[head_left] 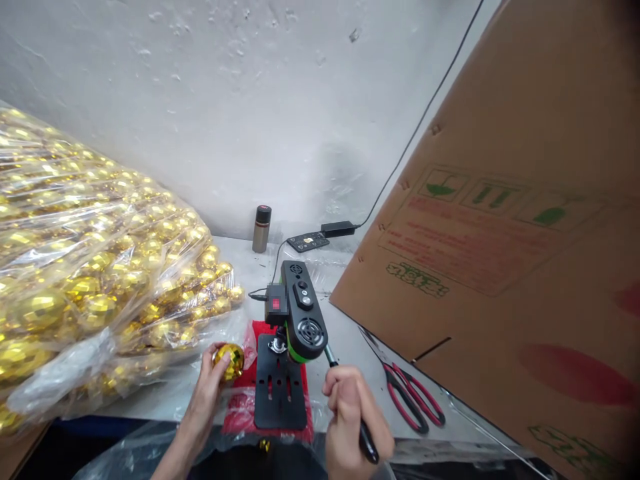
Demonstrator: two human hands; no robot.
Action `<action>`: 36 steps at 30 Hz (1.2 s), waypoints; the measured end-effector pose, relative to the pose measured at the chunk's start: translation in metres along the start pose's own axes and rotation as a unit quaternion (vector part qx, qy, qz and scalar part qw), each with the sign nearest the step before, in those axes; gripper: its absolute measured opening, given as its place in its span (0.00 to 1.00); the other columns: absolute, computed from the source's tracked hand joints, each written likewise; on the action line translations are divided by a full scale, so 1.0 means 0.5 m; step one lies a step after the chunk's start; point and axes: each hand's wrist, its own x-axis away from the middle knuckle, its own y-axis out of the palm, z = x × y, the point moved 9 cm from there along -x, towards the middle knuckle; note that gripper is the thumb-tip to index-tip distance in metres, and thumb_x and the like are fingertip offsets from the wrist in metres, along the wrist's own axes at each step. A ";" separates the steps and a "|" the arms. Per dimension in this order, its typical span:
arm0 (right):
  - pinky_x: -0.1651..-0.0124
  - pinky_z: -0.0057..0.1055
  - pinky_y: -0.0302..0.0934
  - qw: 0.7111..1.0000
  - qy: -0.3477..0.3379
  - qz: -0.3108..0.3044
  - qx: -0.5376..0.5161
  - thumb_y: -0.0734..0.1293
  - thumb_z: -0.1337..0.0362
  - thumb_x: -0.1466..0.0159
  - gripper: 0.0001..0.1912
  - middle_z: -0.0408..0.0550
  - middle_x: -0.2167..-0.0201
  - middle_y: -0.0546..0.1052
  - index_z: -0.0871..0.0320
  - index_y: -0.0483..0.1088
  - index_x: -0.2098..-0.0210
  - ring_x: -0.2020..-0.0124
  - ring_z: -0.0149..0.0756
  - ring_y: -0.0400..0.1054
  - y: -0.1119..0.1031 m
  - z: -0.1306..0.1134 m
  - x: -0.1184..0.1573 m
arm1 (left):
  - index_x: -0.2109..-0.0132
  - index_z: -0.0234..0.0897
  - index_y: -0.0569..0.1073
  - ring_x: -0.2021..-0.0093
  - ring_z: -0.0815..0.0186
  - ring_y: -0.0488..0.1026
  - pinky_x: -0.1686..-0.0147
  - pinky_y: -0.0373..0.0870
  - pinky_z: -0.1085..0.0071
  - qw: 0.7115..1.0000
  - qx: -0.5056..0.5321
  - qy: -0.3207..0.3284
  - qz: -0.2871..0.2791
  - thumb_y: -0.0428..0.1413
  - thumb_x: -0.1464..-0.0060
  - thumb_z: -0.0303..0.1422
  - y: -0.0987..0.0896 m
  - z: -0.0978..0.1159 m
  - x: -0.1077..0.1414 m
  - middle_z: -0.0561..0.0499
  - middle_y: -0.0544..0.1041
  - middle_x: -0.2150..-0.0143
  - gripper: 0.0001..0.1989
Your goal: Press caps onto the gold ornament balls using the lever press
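Gripping a small faceted gold ball [229, 361] in my left hand [210, 387], I have it just left of the small black press [293, 333], fingers curled around the ball's near side. My right hand [353, 417] is closed around the black grip of the press lever [350, 400], which slants down from the machine's head toward me. The press stands on a slotted black base plate [279, 393], and that sits on a red cloth [240, 407] on the pale surface [350, 340]. Something small sits under the press head, perhaps a cap, but I cannot make it out. Red-handled scissors [413, 400] lie just right of my right hand. To the left, a big clear plastic bag [90, 267] bulges with more gold balls. Farther back near the wall stand a dark-capped canister [261, 229], a flat black remote-like piece [307, 241] and a power adapter [338, 229] with its cable running up the wall. A large cardboard box [500, 267] leans in on the right.
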 end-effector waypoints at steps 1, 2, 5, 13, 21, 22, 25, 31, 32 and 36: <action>0.73 0.24 0.54 1.000 0.012 -0.002 0.001 0.59 0.70 0.23 0.20 0.38 0.77 0.64 0.55 0.60 0.73 0.76 0.25 0.62 0.002 -0.004 -0.010 | 0.41 0.42 0.70 0.49 0.50 0.83 0.50 0.79 0.57 0.999 0.045 -0.028 -0.010 0.63 0.44 0.60 0.013 -0.023 0.017 0.45 0.83 0.48 0.34; 0.73 0.24 0.54 1.000 0.020 -0.004 0.003 0.60 0.70 0.23 0.20 0.37 0.77 0.64 0.55 0.61 0.73 0.76 0.25 0.61 0.004 -0.006 -0.018 | 0.40 0.42 0.68 0.49 0.50 0.83 0.50 0.79 0.57 0.997 0.067 -0.043 -0.021 0.63 0.45 0.61 0.030 -0.040 0.031 0.44 0.83 0.48 0.37; 0.73 0.26 0.55 1.000 0.024 -0.012 0.002 0.60 0.69 0.23 0.20 0.37 0.78 0.64 0.55 0.61 0.73 0.77 0.25 0.61 0.005 -0.010 -0.032 | 0.38 0.41 0.68 0.40 0.46 0.80 0.40 0.76 0.53 0.997 0.045 -0.034 -0.044 0.64 0.48 0.63 0.077 -0.069 0.047 0.40 0.81 0.41 0.41; 0.71 0.25 0.58 0.999 0.003 -0.041 0.004 0.59 0.71 0.24 0.17 0.38 0.75 0.66 0.54 0.65 0.69 0.75 0.26 0.64 0.001 -0.005 -0.009 | 0.34 0.37 0.69 0.30 0.40 0.71 0.29 0.65 0.37 0.958 -0.198 0.194 -0.079 0.57 0.36 0.51 0.157 -0.049 0.056 0.32 0.75 0.32 0.31; 0.73 0.26 0.57 0.998 -0.005 -0.049 0.026 0.58 0.72 0.24 0.16 0.38 0.75 0.66 0.54 0.65 0.68 0.76 0.27 0.63 -0.001 -0.005 0.003 | 0.34 0.38 0.67 0.35 0.43 0.77 0.37 0.76 0.42 0.919 -0.241 0.299 -0.084 0.56 0.32 0.43 0.175 -0.058 0.048 0.33 0.78 0.36 0.25; 0.74 0.27 0.56 0.998 -0.007 -0.051 0.028 0.58 0.71 0.24 0.15 0.38 0.75 0.67 0.54 0.65 0.68 0.77 0.27 0.62 -0.001 -0.006 0.004 | 0.34 0.38 0.67 0.36 0.43 0.78 0.37 0.76 0.42 0.918 -0.243 0.299 -0.089 0.56 0.32 0.43 0.178 -0.059 0.044 0.33 0.78 0.36 0.25; 0.74 0.28 0.54 0.998 0.014 -0.047 0.032 0.58 0.69 0.23 0.15 0.39 0.75 0.68 0.53 0.65 0.67 0.77 0.28 0.62 0.000 -0.006 0.009 | 0.33 0.38 0.66 0.35 0.42 0.76 0.36 0.75 0.41 0.915 -0.247 0.304 -0.099 0.57 0.33 0.43 0.180 -0.059 0.039 0.33 0.77 0.36 0.27; 0.68 0.30 0.55 0.996 0.083 -0.007 0.013 0.58 0.66 0.21 0.18 0.39 0.73 0.69 0.53 0.65 0.70 0.73 0.29 0.64 0.000 -0.009 0.016 | 0.34 0.39 0.71 0.30 0.39 0.72 0.34 0.73 0.40 0.906 -0.266 0.305 -0.124 0.59 0.35 0.44 0.161 -0.052 0.063 0.33 0.74 0.32 0.27; 0.67 0.31 0.56 0.996 0.088 -0.004 0.007 0.58 0.67 0.21 0.19 0.39 0.73 0.69 0.53 0.65 0.70 0.72 0.29 0.64 0.000 -0.010 0.017 | 0.34 0.39 0.72 0.30 0.39 0.72 0.33 0.73 0.40 0.906 -0.268 0.300 -0.133 0.59 0.35 0.44 0.161 -0.047 0.067 0.32 0.74 0.32 0.26; 0.67 0.33 0.56 0.995 0.103 -0.008 0.004 0.59 0.67 0.22 0.19 0.42 0.74 0.69 0.54 0.66 0.71 0.73 0.31 0.63 -0.002 -0.008 0.017 | 0.36 0.39 0.74 0.36 0.40 0.76 0.37 0.75 0.42 0.911 -0.251 0.273 -0.183 0.61 0.37 0.43 0.181 -0.018 0.071 0.33 0.79 0.37 0.26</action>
